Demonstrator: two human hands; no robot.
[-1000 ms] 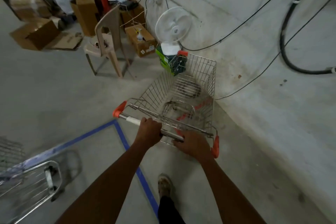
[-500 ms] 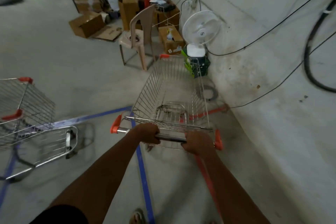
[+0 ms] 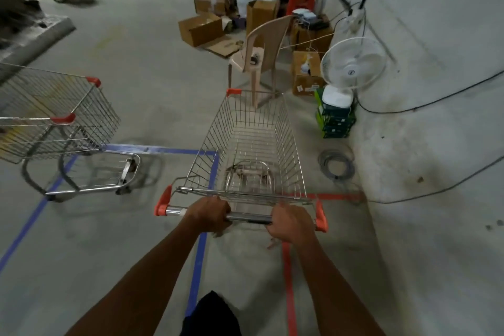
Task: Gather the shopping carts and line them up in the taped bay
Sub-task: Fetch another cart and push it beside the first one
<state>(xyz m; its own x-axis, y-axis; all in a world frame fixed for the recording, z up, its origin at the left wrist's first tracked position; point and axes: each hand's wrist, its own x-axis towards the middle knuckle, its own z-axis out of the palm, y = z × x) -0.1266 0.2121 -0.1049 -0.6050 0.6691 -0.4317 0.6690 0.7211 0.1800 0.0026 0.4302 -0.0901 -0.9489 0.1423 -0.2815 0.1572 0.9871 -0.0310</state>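
Observation:
A wire shopping cart [image 3: 253,142] with orange corner caps stands straight ahead of me, empty. My left hand [image 3: 211,215] and my right hand [image 3: 290,222] both grip its chrome handle bar. The cart sits between a blue tape line [image 3: 200,248] on its left and a red tape line [image 3: 287,273] on its right. A second empty cart [image 3: 54,114] stands to the left, inside the blue-taped rectangle, its front pointing right and away from me.
A beige plastic chair [image 3: 259,57] stands just beyond the cart's nose. A white fan [image 3: 353,64] on stacked green boxes, a coiled cable [image 3: 336,165] and a concrete wall [image 3: 436,144] lie close on the right. Cardboard boxes [image 3: 201,28] pile up behind.
The cart has swung from pointing right at the fan and wall to pointing straight ahead between the tape lines. The second cart has come into fuller view on the left.

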